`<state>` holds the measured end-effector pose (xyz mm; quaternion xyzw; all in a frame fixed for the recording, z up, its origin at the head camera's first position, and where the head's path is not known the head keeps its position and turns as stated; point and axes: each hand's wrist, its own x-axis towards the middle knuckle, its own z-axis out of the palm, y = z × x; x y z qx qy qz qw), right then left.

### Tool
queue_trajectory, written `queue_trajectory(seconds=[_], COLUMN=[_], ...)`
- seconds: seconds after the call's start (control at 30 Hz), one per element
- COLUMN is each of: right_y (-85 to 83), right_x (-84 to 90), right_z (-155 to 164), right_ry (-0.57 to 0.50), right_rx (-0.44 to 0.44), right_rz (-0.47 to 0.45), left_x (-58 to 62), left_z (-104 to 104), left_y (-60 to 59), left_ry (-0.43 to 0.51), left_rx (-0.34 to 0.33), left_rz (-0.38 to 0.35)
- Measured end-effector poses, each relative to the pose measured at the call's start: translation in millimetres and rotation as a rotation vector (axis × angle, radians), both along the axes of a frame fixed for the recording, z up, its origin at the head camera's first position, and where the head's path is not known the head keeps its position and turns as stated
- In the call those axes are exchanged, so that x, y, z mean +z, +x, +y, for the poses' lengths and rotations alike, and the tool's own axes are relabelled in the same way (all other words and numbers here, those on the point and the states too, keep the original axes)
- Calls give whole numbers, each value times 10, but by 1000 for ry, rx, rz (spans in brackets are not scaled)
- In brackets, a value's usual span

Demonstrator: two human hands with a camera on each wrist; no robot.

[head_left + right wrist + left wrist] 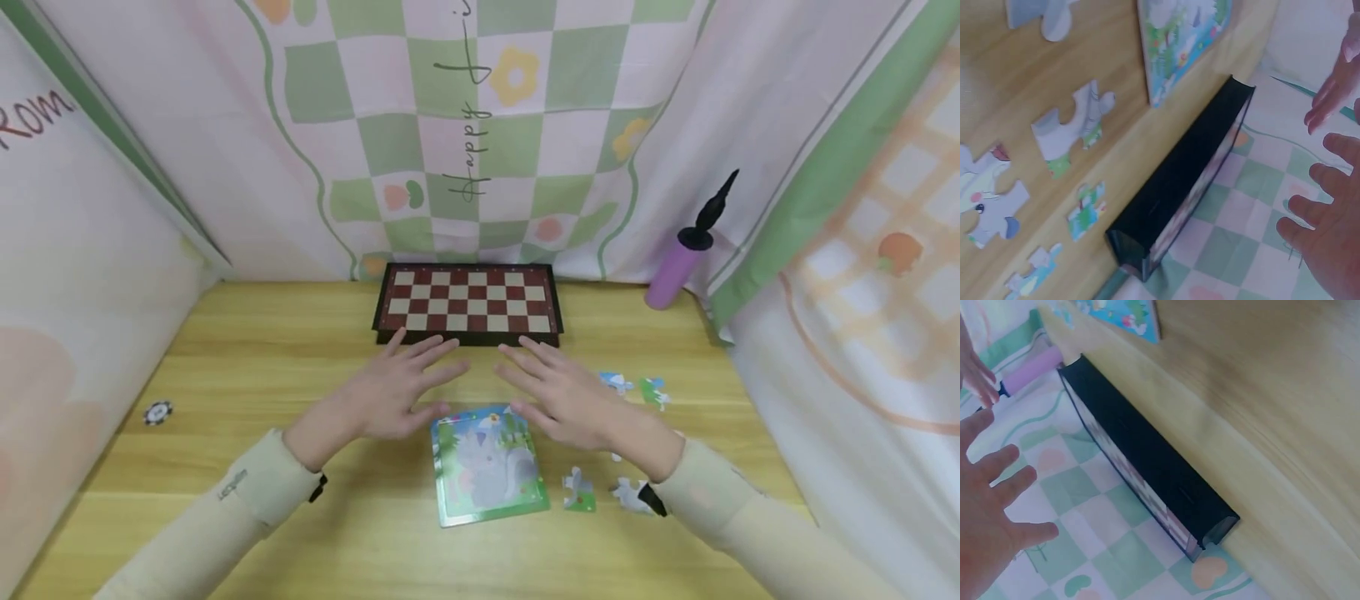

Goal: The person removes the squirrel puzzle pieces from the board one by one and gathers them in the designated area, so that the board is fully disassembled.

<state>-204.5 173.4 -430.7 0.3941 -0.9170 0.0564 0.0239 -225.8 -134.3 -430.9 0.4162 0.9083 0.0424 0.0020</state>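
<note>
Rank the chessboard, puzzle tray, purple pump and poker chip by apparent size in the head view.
1. chessboard
2. puzzle tray, nearer the camera, so the gap is unsure
3. purple pump
4. poker chip

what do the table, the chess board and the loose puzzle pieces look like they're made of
Table: looks like light wood or a wood-look laminate, with streaky grain and a soft sheen.
Chess board: probably plastic, judging by its smooth, glossy black side wall and printed red and cream squares.
Puzzle pieces: likely printed cardboard, being thin and flat with die-cut tabs.
</note>
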Motion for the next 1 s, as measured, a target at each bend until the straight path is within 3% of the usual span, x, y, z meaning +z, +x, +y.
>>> queue_trajectory(seconds=[0.3,0.47,0.73,1.0], right_y=[-4,18,4,8], right_x=[-178,-227,-241,-221], right_z=[48,65,96,109], right_ry=[54,75,75,86], right_rx=[24,-3,3,-4], right_rz=[-55,-101,-36,-42], left_x=[-149,-209,-228,-236], left_z=[-20,-30,-3,12], left_y=[-7,14,6,5], left_ry=[-114,-81,-52,-41], left_rx=[-38,-38,-37,-36], left_rz=[10,-16,-30,-39])
